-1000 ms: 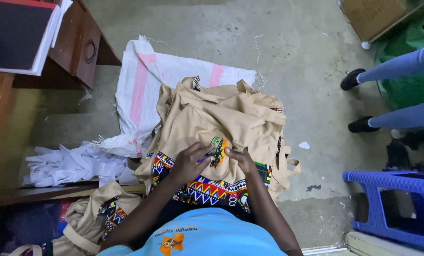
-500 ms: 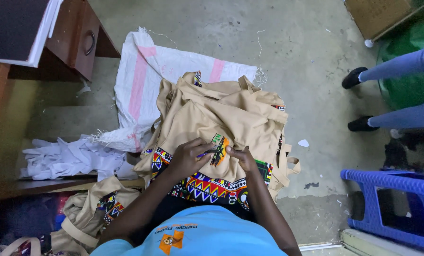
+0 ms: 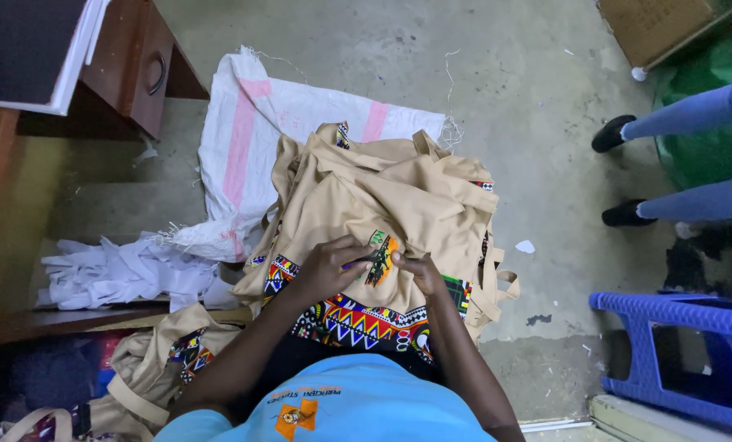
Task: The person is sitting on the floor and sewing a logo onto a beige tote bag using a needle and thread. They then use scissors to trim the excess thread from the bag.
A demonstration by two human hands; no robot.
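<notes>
- Left hand (image 3: 326, 266) presses on the tan tote bag (image 3: 382, 205), fingers pinching a small colourful patch (image 3: 380, 258).
- Right hand (image 3: 419, 270) meets it, fingers pinched on the same patch.
- Bag pile lies just beside the white woven sack (image 3: 251, 139).

- I read this as a small tailoring or bag-making workshop, not a home.
- A heap of tan cloth bags (image 3: 382, 205) with bright patterned trim lies on a bare, stained concrete floor (image 3: 529, 90).
- A white woven sack (image 3: 251, 139) is spread under the heap, with white fabric offcuts (image 3: 120, 274) beside it.
- A wooden desk (image 3: 128, 57), a blue plastic stool (image 3: 693, 352) and a cardboard box (image 3: 652, 24) stand around; another person's legs (image 3: 693, 164) are nearby.
</notes>
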